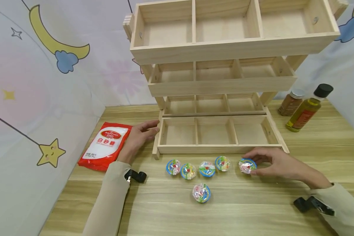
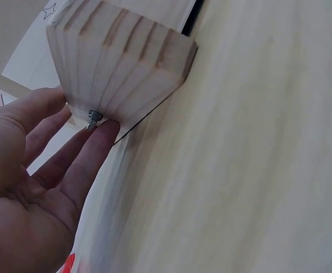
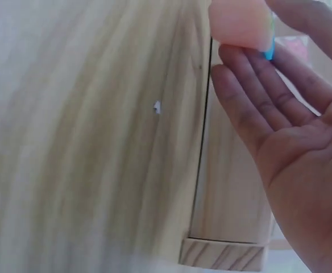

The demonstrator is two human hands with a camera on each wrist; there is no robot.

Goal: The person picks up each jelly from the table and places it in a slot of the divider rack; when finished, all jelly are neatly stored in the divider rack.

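Observation:
My right hand (image 1: 277, 164) pinches a small jelly cup (image 1: 247, 166) between thumb and fingers, just in front of the rack's lowest tray. In the right wrist view the cup's pinkish body (image 3: 240, 23) shows at the fingertips. My left hand (image 1: 138, 137) touches the left end of the wooden rack's base (image 1: 155, 144) with nearly straight fingers. A metal bolt (image 2: 94, 118) sits by those fingertips in the left wrist view. Several other jelly cups with printed film lids, such as a lone nearer one (image 1: 201, 193), lie on the table between the hands.
The tiered wooden rack (image 1: 221, 87) has three compartments per tray and rises at the back. A red and white sugar bag (image 1: 104, 146) lies left of it. On the right stand an oil bottle (image 1: 305, 111) with a black cap and a brown jar (image 1: 290, 103).

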